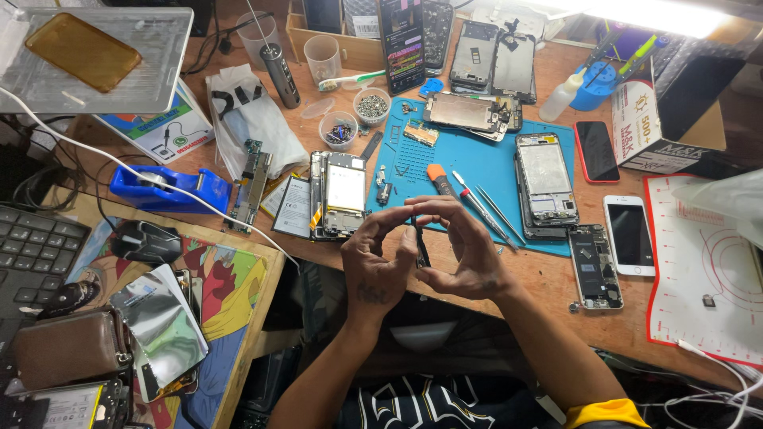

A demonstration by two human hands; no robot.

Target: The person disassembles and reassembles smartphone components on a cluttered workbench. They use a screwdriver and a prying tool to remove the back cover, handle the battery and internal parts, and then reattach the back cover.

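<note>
Both my hands meet over the near edge of the wooden bench. My left hand (375,258) and my right hand (461,246) pinch a thin dark strip-like part (422,250) between their fingertips, holding it upright. Just beyond them lies a blue work mat (477,159) with an orange-handled screwdriver (439,179), tweezers (486,213) and an opened phone (545,184). Left of the mat lies another opened phone body (340,193).
Several dismantled phones lie on and behind the mat. Small cups of screws (371,106) stand at the back. A blue tape dispenser (168,189), a mouse (145,241) and a keyboard (32,254) are at left; a white phone (629,234) and a red-lined mat (707,270) at right.
</note>
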